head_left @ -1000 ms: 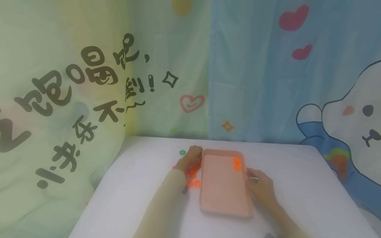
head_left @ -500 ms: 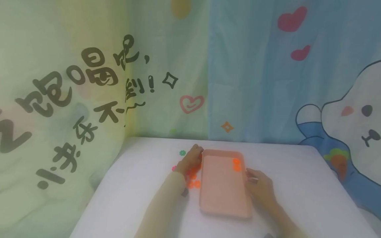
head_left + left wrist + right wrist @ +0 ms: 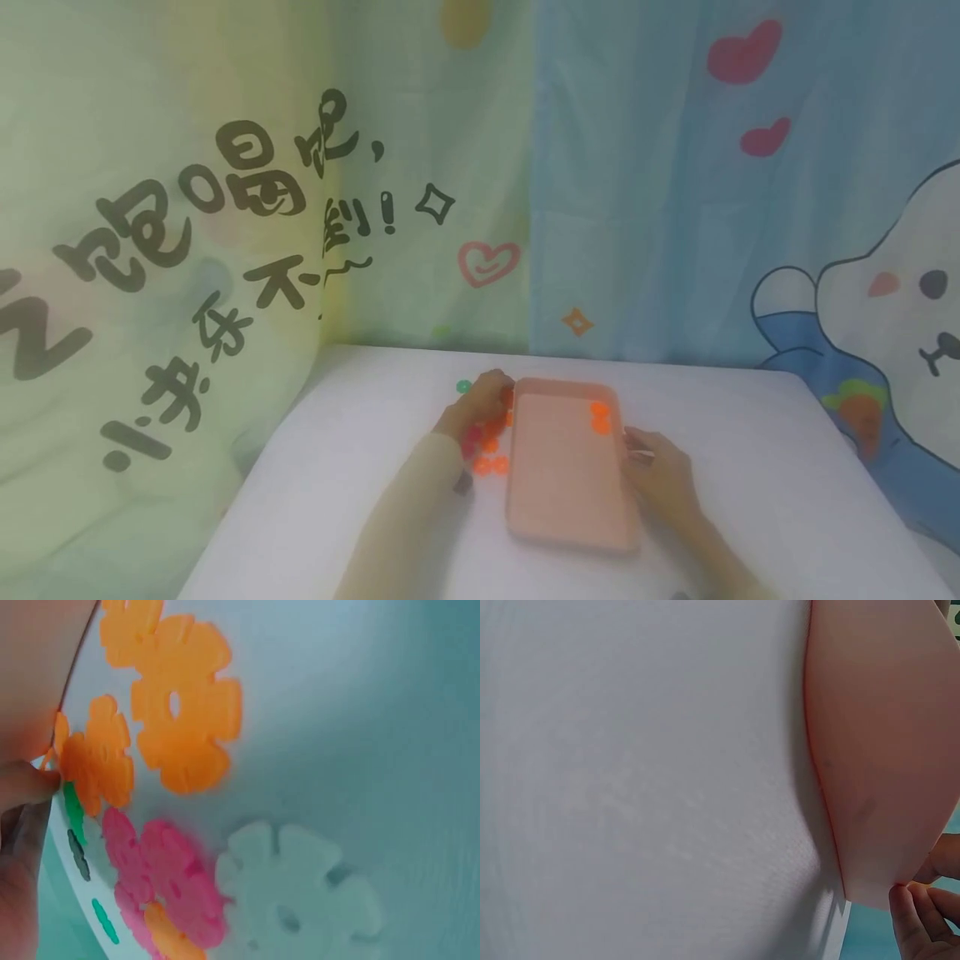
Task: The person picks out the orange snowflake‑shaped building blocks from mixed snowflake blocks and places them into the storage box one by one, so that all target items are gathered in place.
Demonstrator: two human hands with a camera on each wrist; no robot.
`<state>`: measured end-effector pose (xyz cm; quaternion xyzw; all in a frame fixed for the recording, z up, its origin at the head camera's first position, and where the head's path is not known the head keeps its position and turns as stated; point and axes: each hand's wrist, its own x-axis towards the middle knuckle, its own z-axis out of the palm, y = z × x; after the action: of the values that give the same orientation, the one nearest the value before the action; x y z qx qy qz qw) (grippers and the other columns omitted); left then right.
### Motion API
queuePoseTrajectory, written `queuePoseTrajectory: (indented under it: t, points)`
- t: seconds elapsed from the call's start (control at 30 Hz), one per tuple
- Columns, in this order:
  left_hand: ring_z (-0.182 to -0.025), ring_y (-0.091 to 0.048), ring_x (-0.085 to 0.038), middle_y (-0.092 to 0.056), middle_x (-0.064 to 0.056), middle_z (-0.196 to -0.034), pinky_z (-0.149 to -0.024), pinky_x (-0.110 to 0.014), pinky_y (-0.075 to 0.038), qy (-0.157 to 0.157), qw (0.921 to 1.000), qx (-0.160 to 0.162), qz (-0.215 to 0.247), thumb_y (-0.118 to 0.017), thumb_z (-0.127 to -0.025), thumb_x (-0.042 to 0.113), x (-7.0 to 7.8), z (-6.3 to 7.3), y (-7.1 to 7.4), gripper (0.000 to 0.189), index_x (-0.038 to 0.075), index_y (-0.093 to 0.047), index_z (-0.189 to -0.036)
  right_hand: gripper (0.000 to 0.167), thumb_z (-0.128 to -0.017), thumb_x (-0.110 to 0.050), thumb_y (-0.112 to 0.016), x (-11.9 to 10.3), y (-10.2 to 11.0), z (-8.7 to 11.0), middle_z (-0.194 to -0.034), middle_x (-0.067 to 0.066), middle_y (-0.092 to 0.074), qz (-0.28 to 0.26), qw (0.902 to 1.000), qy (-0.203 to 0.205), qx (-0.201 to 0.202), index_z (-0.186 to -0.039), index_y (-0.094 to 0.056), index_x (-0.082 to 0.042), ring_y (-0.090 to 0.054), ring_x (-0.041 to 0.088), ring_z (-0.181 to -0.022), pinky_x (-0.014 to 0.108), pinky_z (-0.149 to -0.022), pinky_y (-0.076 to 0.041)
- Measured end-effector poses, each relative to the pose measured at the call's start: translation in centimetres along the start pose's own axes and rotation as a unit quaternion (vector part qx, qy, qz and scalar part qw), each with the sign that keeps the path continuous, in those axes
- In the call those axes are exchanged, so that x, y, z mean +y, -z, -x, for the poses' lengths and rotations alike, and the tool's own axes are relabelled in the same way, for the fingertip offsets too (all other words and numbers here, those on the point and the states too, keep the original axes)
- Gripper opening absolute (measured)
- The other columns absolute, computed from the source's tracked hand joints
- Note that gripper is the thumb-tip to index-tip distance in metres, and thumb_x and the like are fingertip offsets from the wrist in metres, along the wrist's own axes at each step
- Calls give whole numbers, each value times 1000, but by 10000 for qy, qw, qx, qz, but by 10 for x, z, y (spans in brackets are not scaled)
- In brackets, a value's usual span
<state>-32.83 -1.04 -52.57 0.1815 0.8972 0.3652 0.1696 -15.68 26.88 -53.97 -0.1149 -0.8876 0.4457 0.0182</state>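
Observation:
In the head view, my left hand bends down at the far left corner of a shallow pink tray. Its fingers seem to pinch a thin edge of an orange flower-shaped building disc, mostly hidden by the hand. My right hand grips the tray's right rim; the right wrist view has its fingers bent over the tray wall. Two orange discs lie inside the tray near its far right corner.
Beside the tray's left wall lie loose orange discs, pink discs, and a pale disc. A green disc lies beyond the left hand. The white table meets printed curtains at the back and left.
The head view has shifted slightly. Both hands keep nearly the same places at the tray. My left forearm now covers a pink disc that showed at its left.

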Motion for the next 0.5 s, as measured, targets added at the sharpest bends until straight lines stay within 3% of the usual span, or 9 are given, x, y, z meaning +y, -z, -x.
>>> queuePoseTrajectory:
  t: [0.3, 0.5]
  points:
    - [-109, -50, -17, -57, 5, -112, -98, -39, -43, -550, 9982, 190, -121, -60, -86, 1, -6, 0, -4, 33, 14, -63, -117, 61, -96, -39, -60, 1, 2, 1, -142, 9, -48, -84, 9999, 1, -57, -149, -39, -18, -50, 32, -126, 49, -94, -49]
    - [-101, -52, -17, -58, 2, -105, -92, -37, -46, -597, 9974, 297, -269, -62, -86, 3, -6, -2, -3, 26, 11, -66, -111, 60, -95, -38, -61, 4, 1, -1, -140, 10, -49, -56, 9999, 89, -51, -148, -40, -17, -51, 32, -124, 49, -93, -50]
